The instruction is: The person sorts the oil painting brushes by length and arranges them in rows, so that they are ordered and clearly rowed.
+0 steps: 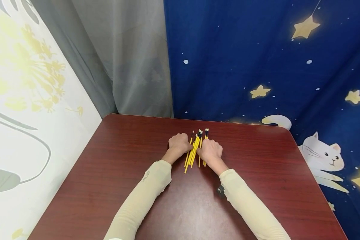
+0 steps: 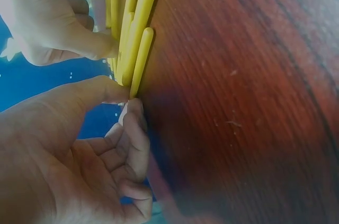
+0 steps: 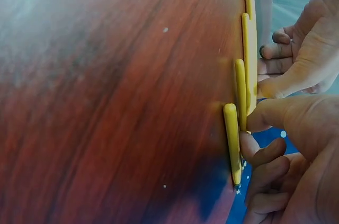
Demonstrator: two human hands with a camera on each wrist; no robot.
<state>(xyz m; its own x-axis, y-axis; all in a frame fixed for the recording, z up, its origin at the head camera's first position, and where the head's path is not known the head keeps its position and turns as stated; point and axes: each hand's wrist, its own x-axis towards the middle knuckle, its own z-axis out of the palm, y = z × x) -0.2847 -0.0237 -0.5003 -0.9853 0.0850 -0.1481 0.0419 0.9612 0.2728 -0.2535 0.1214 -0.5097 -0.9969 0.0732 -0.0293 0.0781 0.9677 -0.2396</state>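
Several paintbrushes (image 1: 194, 151) with yellow handles, dark collars and pale tips lie bunched on the table, tips toward the far edge. My left hand (image 1: 179, 144) is at the left side of the bunch. In the left wrist view its thumb and forefinger pinch the outermost paintbrush (image 2: 142, 60). From the right my right hand (image 1: 210, 150) reaches in; its thumb and forefinger pinch a paintbrush (image 3: 241, 89), seen in the right wrist view. Another paintbrush (image 3: 232, 139) lies apart, on the outer side of those fingers. The hands partly cover the handles.
The dark red wooden table (image 1: 108, 186) has rounded far corners. Behind it hang a grey curtain (image 1: 141, 66) and a blue curtain (image 1: 228, 66) with stars. A pale patterned wall or cloth (image 1: 24, 140) stands along the left.
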